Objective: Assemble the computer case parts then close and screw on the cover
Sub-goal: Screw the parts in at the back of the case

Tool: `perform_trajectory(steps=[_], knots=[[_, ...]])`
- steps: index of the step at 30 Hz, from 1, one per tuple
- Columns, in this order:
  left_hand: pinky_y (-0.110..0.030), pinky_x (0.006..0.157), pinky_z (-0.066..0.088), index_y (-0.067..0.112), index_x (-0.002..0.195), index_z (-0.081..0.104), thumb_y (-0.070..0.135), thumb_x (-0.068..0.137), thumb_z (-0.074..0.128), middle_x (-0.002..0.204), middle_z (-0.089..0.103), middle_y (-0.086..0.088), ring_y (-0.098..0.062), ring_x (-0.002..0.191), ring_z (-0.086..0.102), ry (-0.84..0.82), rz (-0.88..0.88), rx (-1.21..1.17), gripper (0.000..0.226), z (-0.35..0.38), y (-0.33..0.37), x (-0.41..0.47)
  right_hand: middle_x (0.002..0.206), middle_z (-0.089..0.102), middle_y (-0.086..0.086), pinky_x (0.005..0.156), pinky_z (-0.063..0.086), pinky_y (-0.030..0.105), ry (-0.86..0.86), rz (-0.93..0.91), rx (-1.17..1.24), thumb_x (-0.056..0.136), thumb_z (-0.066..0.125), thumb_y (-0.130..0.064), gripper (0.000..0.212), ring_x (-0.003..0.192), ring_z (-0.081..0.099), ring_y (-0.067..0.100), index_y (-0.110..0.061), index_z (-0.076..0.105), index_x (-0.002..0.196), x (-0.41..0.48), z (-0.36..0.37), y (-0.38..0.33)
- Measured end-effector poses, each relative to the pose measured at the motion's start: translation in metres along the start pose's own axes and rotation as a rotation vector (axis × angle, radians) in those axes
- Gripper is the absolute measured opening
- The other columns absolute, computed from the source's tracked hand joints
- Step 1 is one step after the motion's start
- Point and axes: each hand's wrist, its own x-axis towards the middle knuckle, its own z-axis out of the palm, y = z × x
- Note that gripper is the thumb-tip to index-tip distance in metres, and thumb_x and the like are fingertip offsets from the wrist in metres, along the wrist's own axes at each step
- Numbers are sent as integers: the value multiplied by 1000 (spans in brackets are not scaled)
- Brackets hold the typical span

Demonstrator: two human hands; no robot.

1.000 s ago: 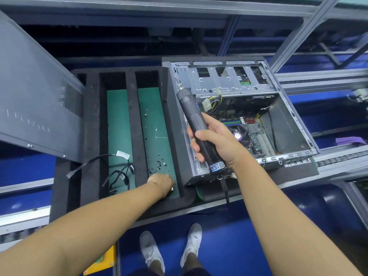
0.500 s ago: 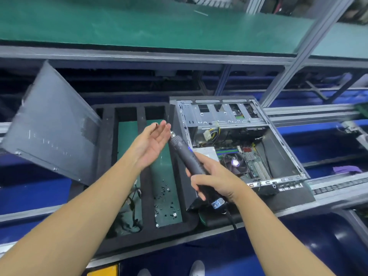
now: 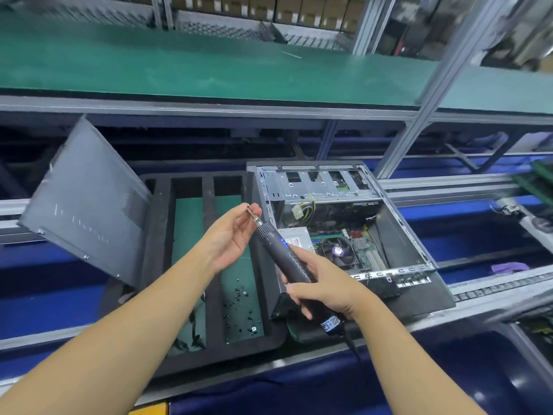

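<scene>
Screwdriver being readied beside the open case; cover not yet on.

The right hand [image 3: 323,290] is clenched around the dark grey electric screwdriver [image 3: 281,253], and the left hand [image 3: 232,235] pinches its metal bit tip (perhaps seating a screw, too small to tell). The open grey metal computer case [image 3: 398,235] lies on the surface at right; the flat grey metal cover panel [image 3: 86,202] leans at left, well apart. I judge the panel light, thin and slightly flexible, best held by two opposite edges. Small black screws [image 3: 239,298] lie in the black foam tray [image 3: 215,310].

Factory assembly line: conveyor track [image 3: 496,286], green-matted aluminium-frame shelf [image 3: 209,64], stacked cartons [image 3: 287,9] behind
</scene>
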Motion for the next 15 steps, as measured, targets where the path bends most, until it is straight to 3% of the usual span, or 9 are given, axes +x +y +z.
perform_trajectory(steps=[9,15], knots=[[-18,68,57,9,90,73,17,89,63,93,72,-4,-9,82,71,-79,70,14,12,29,-50,-29,96,59,12,49,51,31,4,33,96,83,72,-6,60,62,56,22,-30,58,136,-59,-22,18],[-16,70,56,8,98,65,17,100,56,91,70,-2,-7,81,69,-105,55,42,13,57,-91,-51,99,62,6,53,51,33,-8,-27,121,83,73,-7,62,70,55,24,-32,57,138,-109,-40,36]])
